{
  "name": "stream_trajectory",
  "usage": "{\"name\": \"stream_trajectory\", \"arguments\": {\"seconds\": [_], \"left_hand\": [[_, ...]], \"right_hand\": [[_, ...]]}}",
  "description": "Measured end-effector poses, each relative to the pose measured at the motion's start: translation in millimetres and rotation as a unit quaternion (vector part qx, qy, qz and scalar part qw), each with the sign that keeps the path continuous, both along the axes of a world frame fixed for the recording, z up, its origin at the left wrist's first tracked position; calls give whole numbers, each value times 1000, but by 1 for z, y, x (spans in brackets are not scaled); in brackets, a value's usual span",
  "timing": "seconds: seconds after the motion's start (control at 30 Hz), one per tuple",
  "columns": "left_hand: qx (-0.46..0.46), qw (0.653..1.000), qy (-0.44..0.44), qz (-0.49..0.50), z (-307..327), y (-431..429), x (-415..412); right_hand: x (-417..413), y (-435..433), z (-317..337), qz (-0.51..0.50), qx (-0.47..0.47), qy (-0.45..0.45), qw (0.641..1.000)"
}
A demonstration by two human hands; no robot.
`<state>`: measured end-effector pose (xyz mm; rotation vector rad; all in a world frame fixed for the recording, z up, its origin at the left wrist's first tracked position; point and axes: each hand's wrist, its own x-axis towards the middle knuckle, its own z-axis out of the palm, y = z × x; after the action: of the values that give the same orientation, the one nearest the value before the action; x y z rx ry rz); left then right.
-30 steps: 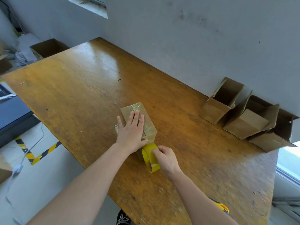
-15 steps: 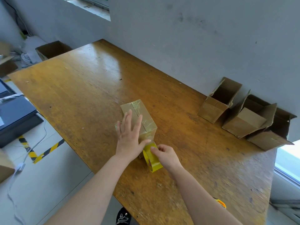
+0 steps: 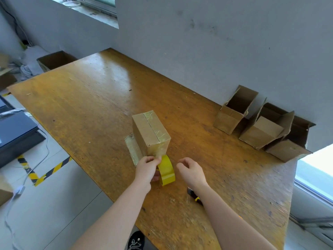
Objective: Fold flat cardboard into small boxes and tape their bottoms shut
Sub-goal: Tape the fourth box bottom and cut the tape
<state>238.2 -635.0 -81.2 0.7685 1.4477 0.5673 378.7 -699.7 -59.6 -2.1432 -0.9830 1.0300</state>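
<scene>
A yellow-and-black tool (image 3: 195,196) is mostly hidden behind the right forearm — its kind cannot be made out. The cardboard box (image 3: 150,132) is stood near the wooden table's (image 3: 90,98) front edge, its taped seam glossy on top. The yellow tape roll (image 3: 166,170) is gripped by the left hand (image 3: 146,167), pinched at the box's near corner. The right hand (image 3: 191,170) is held loosely curled, empty — just beside the roll.

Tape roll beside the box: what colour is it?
Yellow: the tape roll shows best in the head view.

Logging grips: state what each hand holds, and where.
Left hand pinches the tape where it leaves the roll, by the box. Right hand holds nothing.
</scene>
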Motion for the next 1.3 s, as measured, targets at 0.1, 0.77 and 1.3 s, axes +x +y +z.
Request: {"name": "stream_trajectory", "arguments": {"seconds": [0.1,0.77,1.3], "left_hand": [[-15,998,-42,36,-3,2,-1],[-13,997,-44,58,-6,-1,12],[-23,996,-51,70,-8,2,7]], "right_hand": [[23,-22,-6,-31,-101,-85,991],[28,-22,6,-42,100,-46,993],[3,48,53,357,-83,-367,855]]}}
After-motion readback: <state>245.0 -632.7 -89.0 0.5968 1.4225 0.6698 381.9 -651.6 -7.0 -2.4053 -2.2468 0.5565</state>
